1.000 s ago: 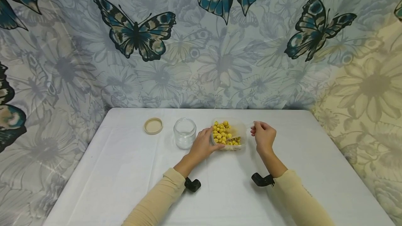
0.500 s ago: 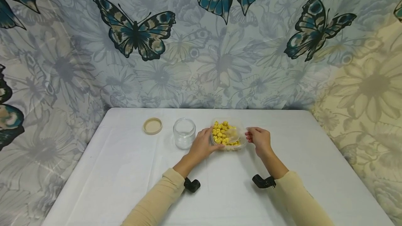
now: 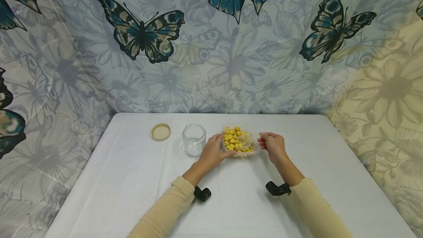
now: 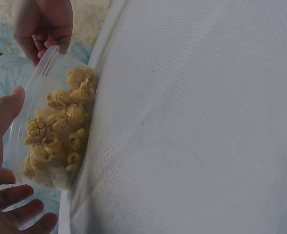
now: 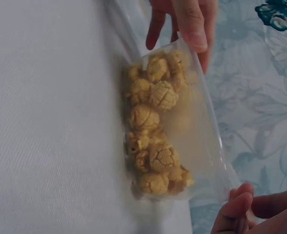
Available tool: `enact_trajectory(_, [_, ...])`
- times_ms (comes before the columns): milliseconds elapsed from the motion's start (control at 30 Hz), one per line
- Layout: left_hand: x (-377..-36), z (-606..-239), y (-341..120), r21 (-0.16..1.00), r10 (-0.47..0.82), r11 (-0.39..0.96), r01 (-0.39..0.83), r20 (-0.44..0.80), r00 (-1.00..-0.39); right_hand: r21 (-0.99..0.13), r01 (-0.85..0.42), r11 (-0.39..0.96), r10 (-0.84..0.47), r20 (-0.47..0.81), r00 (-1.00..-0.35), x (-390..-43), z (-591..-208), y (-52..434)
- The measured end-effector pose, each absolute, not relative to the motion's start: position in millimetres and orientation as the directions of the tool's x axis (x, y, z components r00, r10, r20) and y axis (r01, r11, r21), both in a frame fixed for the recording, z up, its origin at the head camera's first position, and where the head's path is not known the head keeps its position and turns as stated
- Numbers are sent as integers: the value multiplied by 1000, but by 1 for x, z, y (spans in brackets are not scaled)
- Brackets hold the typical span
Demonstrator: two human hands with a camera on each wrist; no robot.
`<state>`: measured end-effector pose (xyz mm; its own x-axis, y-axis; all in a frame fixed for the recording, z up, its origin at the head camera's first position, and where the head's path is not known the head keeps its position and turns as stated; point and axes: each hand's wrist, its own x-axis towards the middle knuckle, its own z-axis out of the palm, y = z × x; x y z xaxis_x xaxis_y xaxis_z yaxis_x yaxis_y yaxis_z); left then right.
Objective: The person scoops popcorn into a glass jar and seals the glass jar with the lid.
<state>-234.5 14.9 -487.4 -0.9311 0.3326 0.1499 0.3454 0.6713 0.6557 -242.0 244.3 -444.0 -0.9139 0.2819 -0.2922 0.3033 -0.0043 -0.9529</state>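
Note:
A clear plastic container (image 3: 242, 155) of yellow popcorn (image 3: 231, 139) stands towards the back of the white table. My left hand (image 3: 211, 153) grips its left side, thumb along the front and fingers at the far left. At its right edge, my right hand (image 3: 273, 147) pinches the thin handle of a translucent spoon, mostly hidden by the fingers. The spoon's pale bowl (image 3: 245, 141) lies among the popcorn. In the right wrist view, popcorn pieces (image 5: 153, 126) show through the container wall, with the pinching fingertips (image 5: 241, 195) close to the rim.
Left of the container stands a clear glass jar (image 3: 194, 142) without a lid. Farther left, a round beige-rimmed lid (image 3: 161, 132) lies on the white-covered table (image 3: 125, 194). A butterfly-patterned cloth (image 3: 211, 65) hangs behind the table.
The right hand has come down and left to the container's right edge, bringing the spoon's bowl deeper into the popcorn, then stayed nearly still. The left hand keeps its grip.

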Motion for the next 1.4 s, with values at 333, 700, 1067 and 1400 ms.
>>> enact_trajectory(333, [-236,-489,17,641,336,678,361,167,-927,-931,317,-180,309,-359,-881,-238,-443,250])
enact_trajectory(700, [-232,-487,17,641,338,673,370,178,-924,-918,314,-241,338,-383,-860,-236,-443,251])
enact_trajectory(1067, [-232,-488,17,643,332,669,374,191,-924,-890,317,-329,322,-421,-848,-238,-445,250])
enact_trajectory(1400, [-232,-488,15,649,321,665,369,198,-926,-881,284,-379,301,-407,-862,-238,-443,250])
